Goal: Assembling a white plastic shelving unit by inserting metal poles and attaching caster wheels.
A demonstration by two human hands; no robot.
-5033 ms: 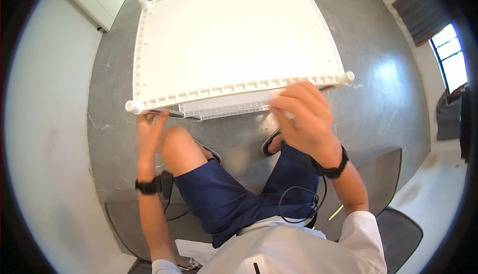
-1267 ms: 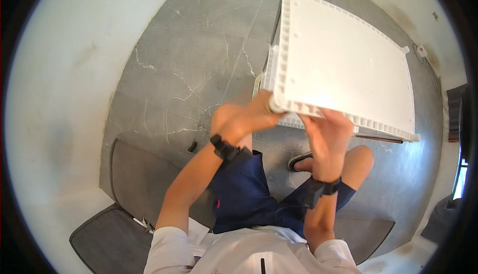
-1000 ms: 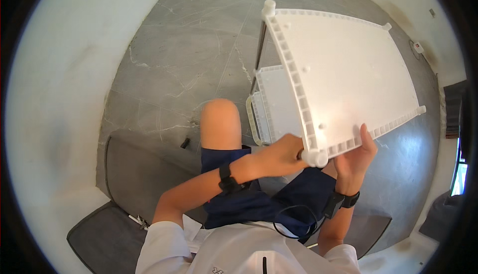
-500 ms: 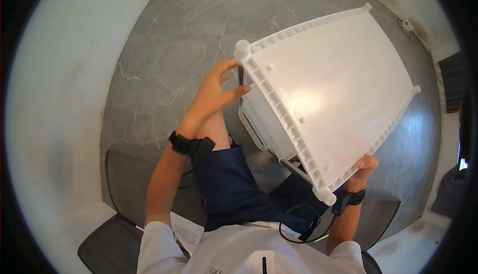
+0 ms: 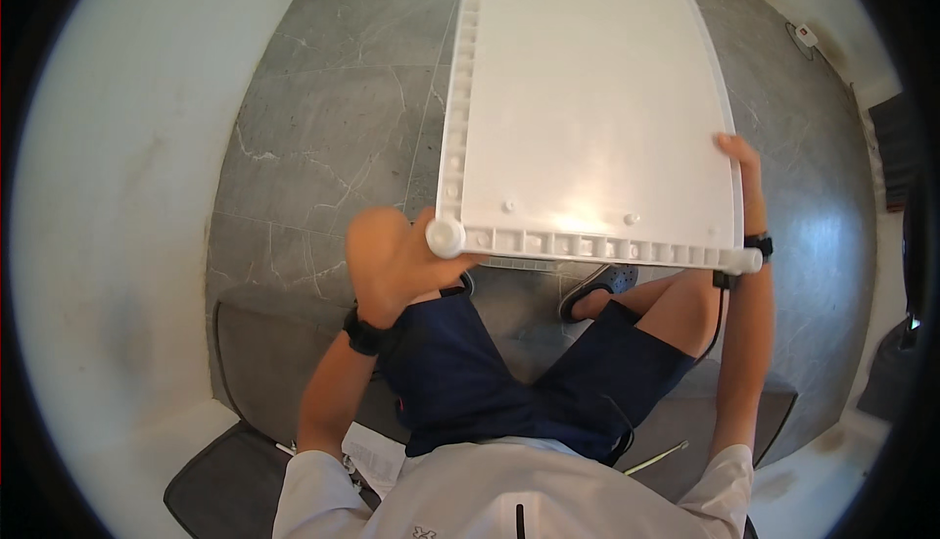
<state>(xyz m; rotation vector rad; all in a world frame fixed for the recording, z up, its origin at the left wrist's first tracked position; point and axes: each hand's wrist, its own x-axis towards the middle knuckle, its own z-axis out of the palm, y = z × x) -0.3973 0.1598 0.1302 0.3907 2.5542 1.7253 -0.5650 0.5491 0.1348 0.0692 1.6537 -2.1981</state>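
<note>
A white plastic shelf rack (image 5: 587, 98) fills the upper middle, its flat panel facing me with ribbed edges and round corner knobs. My left hand (image 5: 397, 260) is closed at the near left corner, its fingers running under the ribbed edge. On the right edge, farther from me, my right hand (image 5: 744, 167) grips the rack with the thumb on top; the other fingers are hidden beneath. A sliver of a lower tier (image 5: 519, 264) shows under the near edge. The rest of the rack is hidden below the panel.
I sit on a grey sofa (image 5: 284, 343). A printed sheet (image 5: 377, 456) lies by my left side, a thin yellowish stick (image 5: 656, 458) by my right. Grey tiled floor (image 5: 323, 128) spreads around, with a white wall (image 5: 127, 196) at left. One dark clog (image 5: 597, 289) shows below the rack.
The rack has turned from a slant to nearly square with me, its near edge now across my knees. My right hand has moved forward along its right side; my left hand has come nearer.
</note>
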